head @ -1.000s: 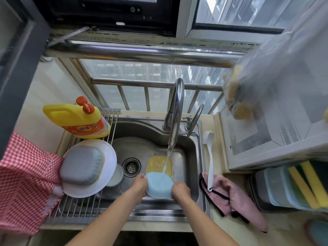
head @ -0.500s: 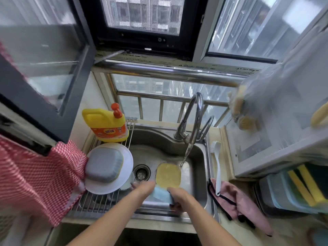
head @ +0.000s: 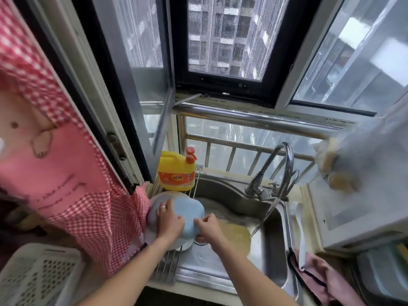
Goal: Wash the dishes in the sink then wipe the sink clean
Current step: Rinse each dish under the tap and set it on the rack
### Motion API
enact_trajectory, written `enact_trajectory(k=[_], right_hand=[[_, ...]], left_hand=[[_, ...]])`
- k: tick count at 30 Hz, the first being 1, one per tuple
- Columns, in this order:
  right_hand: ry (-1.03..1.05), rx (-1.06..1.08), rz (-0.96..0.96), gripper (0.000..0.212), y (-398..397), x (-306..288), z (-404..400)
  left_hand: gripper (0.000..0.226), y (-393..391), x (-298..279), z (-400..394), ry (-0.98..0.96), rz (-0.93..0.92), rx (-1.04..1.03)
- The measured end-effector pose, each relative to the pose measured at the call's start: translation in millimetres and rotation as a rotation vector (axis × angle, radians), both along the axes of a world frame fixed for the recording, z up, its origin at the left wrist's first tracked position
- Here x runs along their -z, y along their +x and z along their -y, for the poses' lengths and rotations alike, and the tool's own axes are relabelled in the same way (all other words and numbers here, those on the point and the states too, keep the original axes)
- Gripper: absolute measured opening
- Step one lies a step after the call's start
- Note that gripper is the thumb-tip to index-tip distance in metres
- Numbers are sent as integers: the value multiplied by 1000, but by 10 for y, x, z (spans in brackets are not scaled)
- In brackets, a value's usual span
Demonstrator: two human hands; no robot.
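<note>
Sink [head: 271,257], steel, fills lower centre of frame. Tap [head: 284,168] at its back rim is running; thin stream falls toward the basin's right side.

Wire rack [head: 167,263] spans the sink's left edge. White plate [head: 152,237] lies on it, with other dishes stacked on top, mostly hidden.

Blue dish [head: 189,215], upside down, sits over that stack at centre-left of frame. Left hand [head: 170,221] lies over its left side, fingers curled onto it. Right hand [head: 208,226] pinches its right rim. Looks like the dish is being set down to drain.

Yellow dish [head: 236,236] lies in the basin, lower centre, just right of the right hand. Not yet washed, by the look.

Detergent bottle [head: 176,173] stands at the rack's far end. Brush [head: 299,230] lies on the counter's right edge.

Risks, as judged:
1. Wet dish on a rounded stack may slide off toward the basin once released.
2. Stack leans near the rack's edge; added weight could tip it.
3. Tap running unattended wastes water and splashes.
</note>
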State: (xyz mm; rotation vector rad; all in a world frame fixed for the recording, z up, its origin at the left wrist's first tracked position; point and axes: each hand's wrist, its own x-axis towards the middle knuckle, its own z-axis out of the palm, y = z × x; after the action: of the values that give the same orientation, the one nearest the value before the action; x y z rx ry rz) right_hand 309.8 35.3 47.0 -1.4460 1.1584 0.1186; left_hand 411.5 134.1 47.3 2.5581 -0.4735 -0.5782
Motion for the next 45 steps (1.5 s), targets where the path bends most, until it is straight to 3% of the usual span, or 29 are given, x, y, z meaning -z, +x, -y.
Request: enact_trajectory(k=[8, 13, 16, 20, 23, 27, 32, 37, 40, 42, 45], right_hand=[[-307, -215, -169, 40, 488, 261, -308], [-349, -213, -204, 44, 528, 315, -309], [-349, -206, -228, 54, 500, 390, -252], [-359, -205, -187, 42, 374, 436, -166], [-325, -188, -227, 27, 95, 586, 13], [-272, -212, -332, 17, -446, 889, 369], [-333, -332, -428, 28, -1110, 1507, 805], [-391, -481, -511, 33, -1436, 2234, 1018], [-517, -593, -410, 25, -1402, 2218, 1022], [-547, -642, -380, 32, -1345, 2137, 1022], [-730, -728, -313, 12, -1347, 2123, 1058]], left_hand=[[66, 331, 156, -333, -81, 127, -9], [50, 357, 355, -380, -38, 294, 269], [42, 359, 345, -331, 49, 346, 275], [44, 147, 204, -121, 182, 399, 285], [48, -138, 193, 93, 112, 396, 405], [26, -551, 520, 352, 31, 148, 538], [28, -1005, 1179, 657, 132, -312, 525], [28, -1185, 1671, 889, 154, -542, 271], [29, -1263, 1754, 1039, 90, -659, 170], [23, -1285, 1833, 1106, 40, -731, 97], [22, -1314, 2249, 1054, -1, -789, -48]])
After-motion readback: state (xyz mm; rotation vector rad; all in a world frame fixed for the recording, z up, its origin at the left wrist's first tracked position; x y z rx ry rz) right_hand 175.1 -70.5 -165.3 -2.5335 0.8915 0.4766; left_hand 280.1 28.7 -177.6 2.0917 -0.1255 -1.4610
